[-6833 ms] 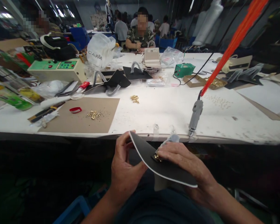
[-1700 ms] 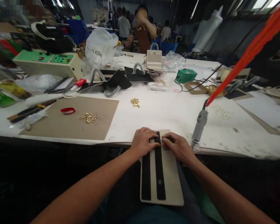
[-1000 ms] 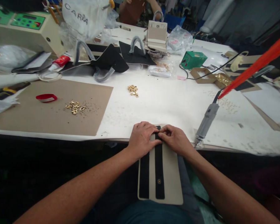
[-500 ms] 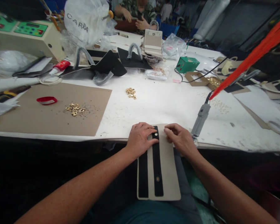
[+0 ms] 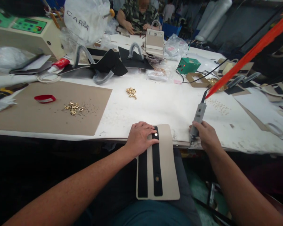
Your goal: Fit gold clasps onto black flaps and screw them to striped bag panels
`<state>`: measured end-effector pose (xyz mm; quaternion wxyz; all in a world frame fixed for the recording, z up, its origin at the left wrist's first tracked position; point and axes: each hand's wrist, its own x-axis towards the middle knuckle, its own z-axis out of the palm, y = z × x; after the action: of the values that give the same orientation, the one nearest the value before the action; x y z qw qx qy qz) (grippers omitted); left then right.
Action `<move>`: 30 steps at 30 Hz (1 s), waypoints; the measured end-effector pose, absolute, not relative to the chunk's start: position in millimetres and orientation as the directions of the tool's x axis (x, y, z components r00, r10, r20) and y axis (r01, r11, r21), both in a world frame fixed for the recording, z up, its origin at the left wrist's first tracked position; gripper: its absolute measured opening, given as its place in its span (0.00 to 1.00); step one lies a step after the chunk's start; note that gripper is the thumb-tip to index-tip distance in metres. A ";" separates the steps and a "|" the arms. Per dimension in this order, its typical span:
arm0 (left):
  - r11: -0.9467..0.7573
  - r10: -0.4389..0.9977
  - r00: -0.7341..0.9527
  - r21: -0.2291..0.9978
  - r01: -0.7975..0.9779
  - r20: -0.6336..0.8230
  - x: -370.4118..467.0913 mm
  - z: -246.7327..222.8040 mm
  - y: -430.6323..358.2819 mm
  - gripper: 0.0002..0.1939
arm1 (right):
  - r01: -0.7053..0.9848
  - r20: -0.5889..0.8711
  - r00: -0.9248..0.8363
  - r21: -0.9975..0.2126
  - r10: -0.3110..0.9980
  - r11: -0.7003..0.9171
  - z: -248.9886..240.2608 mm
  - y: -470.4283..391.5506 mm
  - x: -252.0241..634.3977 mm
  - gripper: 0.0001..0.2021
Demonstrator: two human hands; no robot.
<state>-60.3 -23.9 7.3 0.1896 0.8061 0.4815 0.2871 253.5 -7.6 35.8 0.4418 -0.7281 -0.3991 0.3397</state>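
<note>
A beige panel (image 5: 167, 163) with two black strips lies across my lap, its far end resting at the table edge. My left hand (image 5: 141, 138) holds it near the top, thumb and fingers around a gold metal stud (image 5: 156, 134) on the black strip (image 5: 157, 157). A second round fitting (image 5: 157, 179) sits lower on that strip. Right of the panel, my right hand (image 5: 206, 133) is closed around a grey electric screwdriver (image 5: 198, 117), which hangs tip down from an orange cord (image 5: 245, 62). Its lower end is blurred.
Gold metal fittings lie in a pile (image 5: 131, 93) on the white table (image 5: 151, 110) and another (image 5: 73, 108) on brown cardboard (image 5: 94, 94), near a red strip (image 5: 44, 99). Tiny gold pieces (image 5: 219, 107) are scattered at right. A green box (image 5: 188, 65) stands behind. Another person (image 5: 138, 18) sits opposite.
My right hand has left the panel's upper right edge, moved right and taken hold of the screwdriver. The screwdriver has shifted slightly left. My left hand stays on the panel.
</note>
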 end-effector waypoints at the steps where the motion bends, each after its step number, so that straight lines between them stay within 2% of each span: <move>1: -0.461 0.887 0.367 0.585 0.668 0.281 -60.2 6.7 -23.8 0.17 | 0.143 -0.179 0.413 -0.956 0.893 -0.258 41.2 -7.5 241.7 0.19; 3: -0.460 0.887 0.366 0.588 0.665 0.280 -60.1 5.7 -23.4 0.17 | -0.096 -0.177 0.332 -0.984 0.927 -0.153 55.6 -9.9 213.1 0.20; 5: -0.462 0.886 0.370 0.589 0.663 0.279 -60.2 5.4 -22.8 0.18 | -0.182 -0.069 0.287 -0.983 0.956 -0.017 71.1 -13.4 182.0 0.20; 7: -0.463 0.886 0.372 0.589 0.662 0.278 -60.2 5.8 -22.1 0.18 | -0.190 0.045 0.267 -0.977 0.963 0.098 83.3 -15.3 153.1 0.17; 9: -0.462 0.886 0.373 0.590 0.662 0.275 -60.5 6.5 -21.7 0.18 | -0.181 0.101 0.213 -0.973 0.972 0.141 89.2 -15.1 130.1 0.17; 13: -0.466 0.884 0.380 0.594 0.656 0.273 -61.5 6.0 -22.2 0.19 | -0.110 0.097 0.099 -0.988 0.990 0.108 83.9 -13.1 102.5 0.20; 18: -0.482 0.876 0.378 0.597 0.642 0.300 -62.7 2.2 -22.6 0.19 | -0.154 0.177 0.115 -0.969 0.977 0.194 71.8 -11.5 87.7 0.12; 23: -0.495 0.868 0.380 0.603 0.626 0.318 -63.3 0.4 -21.2 0.20 | -0.130 0.234 0.111 -0.960 0.966 0.248 63.7 -7.7 86.1 0.13; 30: -0.495 0.868 0.381 0.612 0.617 0.318 -62.8 -1.5 -21.3 0.19 | -0.147 0.226 0.101 -0.960 0.969 0.239 57.2 -6.1 87.8 0.13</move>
<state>-62.8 -21.3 -1.5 0.2013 0.8063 0.4603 0.3122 87.8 -6.1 57.2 0.6137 -0.4169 -0.4929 0.4546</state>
